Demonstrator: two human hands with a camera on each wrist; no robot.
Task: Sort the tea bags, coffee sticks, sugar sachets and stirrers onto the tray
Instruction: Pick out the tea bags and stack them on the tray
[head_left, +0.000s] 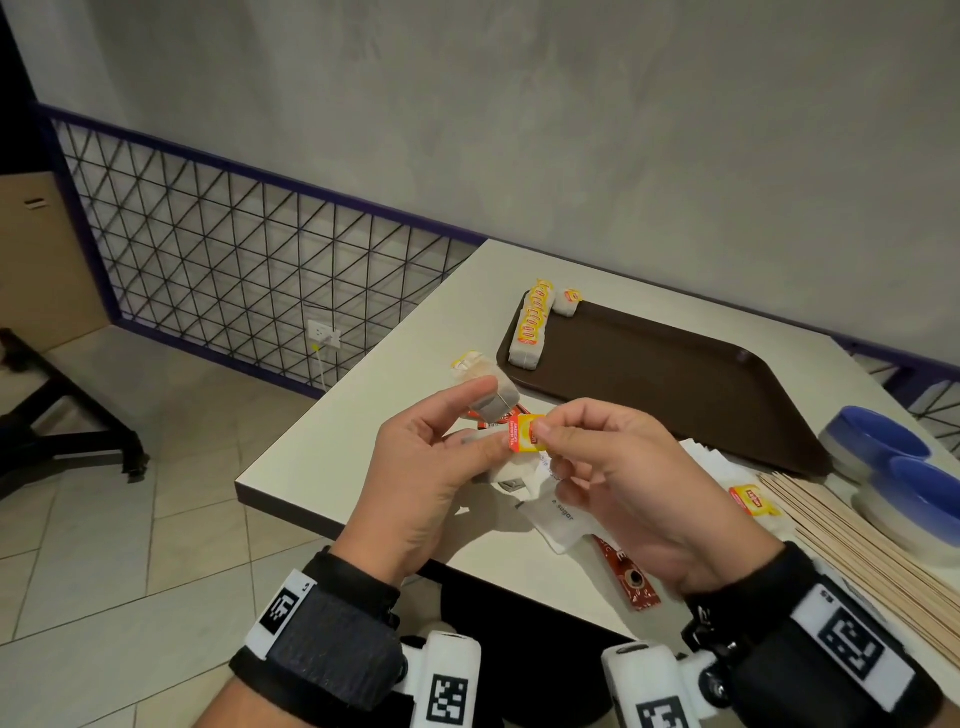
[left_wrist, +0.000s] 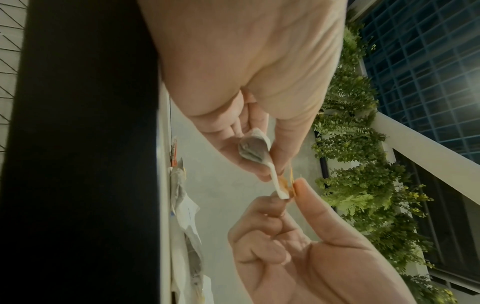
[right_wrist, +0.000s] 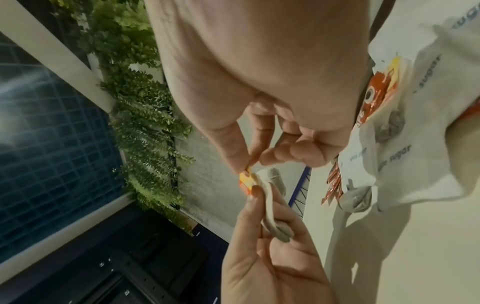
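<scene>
My left hand (head_left: 467, 421) holds a grey tea bag (head_left: 497, 402) above the table's near left corner. Beside it, my right hand (head_left: 548, 431) pinches that bag's yellow and red tag (head_left: 525, 432) between thumb and forefinger. The left wrist view shows the tea bag (left_wrist: 253, 148) folded in the left fingers and the tag (left_wrist: 285, 188) in the right fingertips. The brown tray (head_left: 675, 374) lies beyond, with a row of tea bags (head_left: 531, 332) along its left edge and one more (head_left: 569, 301) at the far corner. Sugar sachets (head_left: 558, 514), a red coffee stick (head_left: 631, 579) and wooden stirrers (head_left: 857, 535) lie under and right of my hands.
A loose tea bag (head_left: 467, 361) lies on the white table (head_left: 322, 462) left of the tray. Another tagged tea bag (head_left: 753, 500) rests by the stirrers. Two blue bowls (head_left: 893, 462) stand at the right edge. A wire fence (head_left: 234, 260) and tiled floor are to the left.
</scene>
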